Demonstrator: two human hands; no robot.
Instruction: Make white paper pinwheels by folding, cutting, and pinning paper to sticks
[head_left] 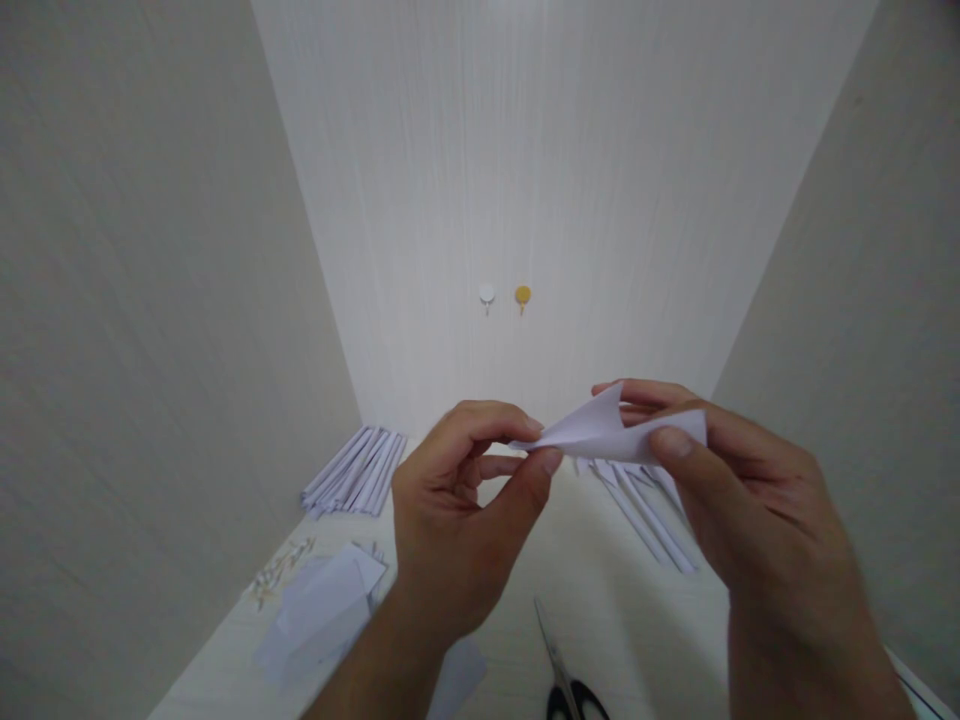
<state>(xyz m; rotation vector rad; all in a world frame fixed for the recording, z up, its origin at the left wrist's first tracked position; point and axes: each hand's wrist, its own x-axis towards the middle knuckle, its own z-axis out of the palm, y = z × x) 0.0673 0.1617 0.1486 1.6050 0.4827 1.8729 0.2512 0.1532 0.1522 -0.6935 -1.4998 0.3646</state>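
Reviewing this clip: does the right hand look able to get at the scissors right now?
Probably yes, once it lets go: the right hand is pinching the paper, which the left hand also holds. Nothing visible covers the scissors on the table.

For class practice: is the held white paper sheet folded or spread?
Partly folded: the sheet narrows at the left hand, flaring by the right hand.

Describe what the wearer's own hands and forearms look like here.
The left hand and right hand are ungloved, with no rings or watch visible. Both thumbnails look short. The forearms show no sleeves within view.
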